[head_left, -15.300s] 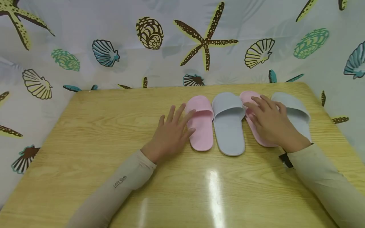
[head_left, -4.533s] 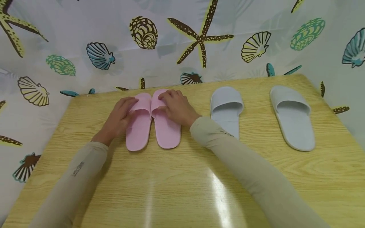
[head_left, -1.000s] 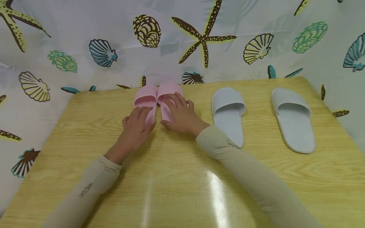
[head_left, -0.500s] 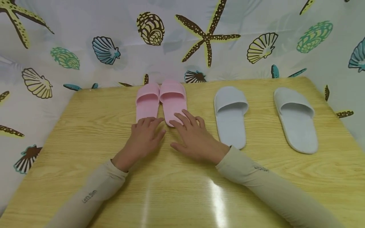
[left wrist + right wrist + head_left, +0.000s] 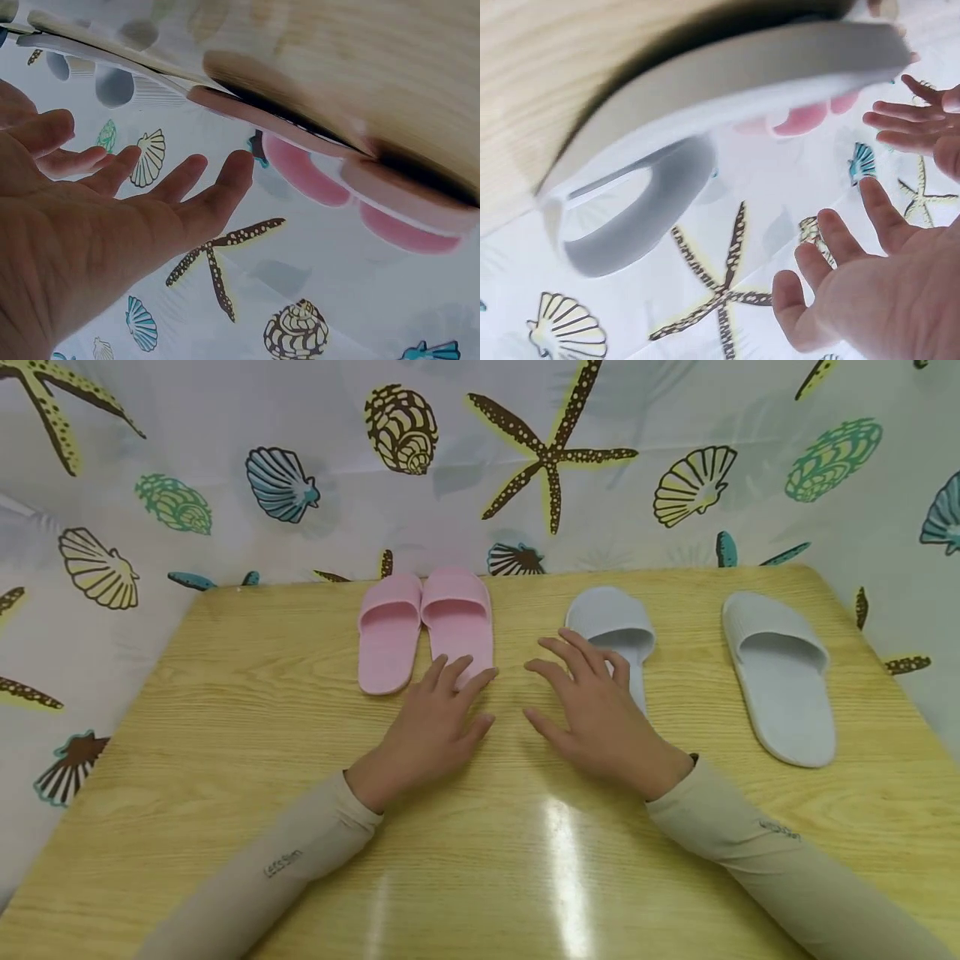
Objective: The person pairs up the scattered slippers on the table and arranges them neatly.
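Two pink slippers, a left one (image 5: 387,647) and a right one (image 5: 461,618), lie side by side at the table's back edge, toes to the back. My left hand (image 5: 423,731) hovers over the heel end of the right pink slipper, fingers spread and holding nothing. Over the middle of a pale grey slipper (image 5: 609,610), my right hand (image 5: 603,718) is held with loosely bent fingers, covering part of its sole. A second pale grey slipper (image 5: 787,693) lies apart on the right, slightly turned. The right wrist view shows the near grey slipper (image 5: 727,75) beside the bare fingers.
The slippers lie on a wood-grain table (image 5: 247,760). Behind it hangs a white cloth (image 5: 450,518) printed with shells and starfish, which meets the back edge close to the pink toes. A gap separates the pink pair from the grey slippers.
The slippers earlier alternated in colour; the pink ones were brought together on the left, then pushed to the back edge. Both hands have since left them and moved right, the right hand over a grey slipper.
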The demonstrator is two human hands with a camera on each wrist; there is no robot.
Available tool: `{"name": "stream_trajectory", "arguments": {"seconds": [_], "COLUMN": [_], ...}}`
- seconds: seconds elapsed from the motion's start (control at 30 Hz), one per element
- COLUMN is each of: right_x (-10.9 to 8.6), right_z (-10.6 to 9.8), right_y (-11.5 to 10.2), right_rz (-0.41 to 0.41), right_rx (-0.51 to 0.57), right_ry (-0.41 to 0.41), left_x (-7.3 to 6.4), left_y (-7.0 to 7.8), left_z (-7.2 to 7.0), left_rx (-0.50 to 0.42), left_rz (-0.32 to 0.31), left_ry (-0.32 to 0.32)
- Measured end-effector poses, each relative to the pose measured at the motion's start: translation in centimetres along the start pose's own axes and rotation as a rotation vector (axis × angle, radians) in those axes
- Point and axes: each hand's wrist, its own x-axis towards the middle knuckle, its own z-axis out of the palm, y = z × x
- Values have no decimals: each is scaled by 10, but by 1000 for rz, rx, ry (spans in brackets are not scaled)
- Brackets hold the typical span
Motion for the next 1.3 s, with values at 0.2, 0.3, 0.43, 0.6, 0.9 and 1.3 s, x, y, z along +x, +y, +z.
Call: {"name": "stream_trajectory", "arguments": {"seconds": [0.2,0.3,0.43,0.6,0.9,1.3], "right_x": [0,0,-2,-9,-19,-43], "right_z": [-9,-17,-30,-56,-98,-118], "right_y": [30,49,77,110,159,216], "right_rz": [50,95,164,188,212,352], "right_rx": [-23,-30,-26,32,23,-30], "right_ry": [68,78,90,49,-141,-285], "left_x": [17,25,36,53,79,102], "left_y": [15,18,21,27,40,49], "left_z": [4,6,9,12,13,15], "left_rx": [-13,3,-3,-26,-25,-50], "left_rz": [3,-2,-5,-11,25,168], "left_ry": [-5,-13,-3,-20,-60,-90]}}
